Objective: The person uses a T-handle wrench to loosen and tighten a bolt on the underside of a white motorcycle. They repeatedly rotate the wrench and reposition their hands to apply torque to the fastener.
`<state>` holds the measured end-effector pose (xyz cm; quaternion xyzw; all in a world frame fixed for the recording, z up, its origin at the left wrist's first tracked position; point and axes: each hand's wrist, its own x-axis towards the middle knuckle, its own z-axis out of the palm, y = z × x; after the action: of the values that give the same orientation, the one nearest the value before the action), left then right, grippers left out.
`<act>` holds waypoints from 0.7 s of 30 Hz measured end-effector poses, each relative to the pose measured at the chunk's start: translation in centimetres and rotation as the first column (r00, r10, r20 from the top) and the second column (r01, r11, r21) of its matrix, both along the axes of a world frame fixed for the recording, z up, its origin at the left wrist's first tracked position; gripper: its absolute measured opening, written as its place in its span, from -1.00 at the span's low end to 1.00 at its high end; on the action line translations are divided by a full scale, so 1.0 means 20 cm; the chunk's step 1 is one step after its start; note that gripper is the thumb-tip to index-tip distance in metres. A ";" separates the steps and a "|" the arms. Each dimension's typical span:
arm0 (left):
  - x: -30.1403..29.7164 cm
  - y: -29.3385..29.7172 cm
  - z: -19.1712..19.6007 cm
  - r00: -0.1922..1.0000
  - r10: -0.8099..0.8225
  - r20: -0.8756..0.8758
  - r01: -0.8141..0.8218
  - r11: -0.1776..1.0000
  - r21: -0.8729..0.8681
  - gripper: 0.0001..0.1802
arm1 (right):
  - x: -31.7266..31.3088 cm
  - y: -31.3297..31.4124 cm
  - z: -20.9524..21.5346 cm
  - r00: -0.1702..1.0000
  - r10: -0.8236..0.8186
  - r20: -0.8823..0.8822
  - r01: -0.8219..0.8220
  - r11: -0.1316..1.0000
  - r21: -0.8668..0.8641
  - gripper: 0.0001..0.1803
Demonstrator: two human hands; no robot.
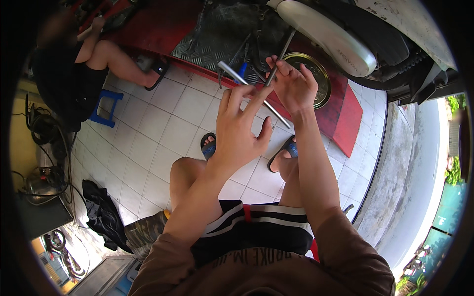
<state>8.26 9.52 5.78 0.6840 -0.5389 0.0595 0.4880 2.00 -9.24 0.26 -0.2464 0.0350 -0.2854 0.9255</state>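
Observation:
A metal T-handle wrench (278, 115) is between my two hands, its silver crossbar slanting across and its dark shaft rising toward the motorcycle. My left hand (239, 128) has its fingers bent over the middle of the crossbar, with the thumb held apart. Around the shaft, the fingers of my right hand (297, 90) are loosely curled, palm toward me. The shaft's far tip ends beside the pale silver motorcycle cover (330, 37); whether it sits on a bolt I cannot tell. Just behind the right hand, a round gold-coloured metal tray (324, 74) lies on the red platform.
Tools, one with a blue handle (241, 72), lie on the tread plate of the red platform (340, 121). To the left, another person (74, 84) sits by a blue stool (107, 107). Black cloth (101, 212) and cables lie at lower left. A raised concrete edge (382, 177) runs along the right.

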 end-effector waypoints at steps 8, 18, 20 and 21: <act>0.10 -0.06 -0.21 0.962 0.010 -0.274 0.070 0.957 0.282 -0.72 | -0.02 0.02 -0.03 0.984 -0.012 -0.175 0.005 0.999 -0.044 -0.28; 0.07 -0.12 -0.22 0.842 -0.056 -0.537 0.214 0.947 0.237 -0.81 | -0.05 -0.05 -0.04 0.747 -0.281 -0.603 -0.080 0.862 -0.500 -0.61; 0.10 -0.10 -0.19 0.817 -0.073 -0.572 0.253 0.937 0.241 -0.83 | 0.05 -0.15 -0.03 0.692 -0.318 -0.649 -0.073 0.863 -0.501 -0.58; 0.11 -0.09 -0.17 0.805 -0.082 -0.588 0.272 0.931 0.243 -0.84 | 0.11 -0.22 -0.03 0.664 -0.335 -0.669 -0.068 0.863 -0.500 -0.57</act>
<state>10.49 7.64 2.31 0.6854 -0.4335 -0.2802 0.5136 4.26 -13.70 -0.39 -0.5600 0.3510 -0.2303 0.7143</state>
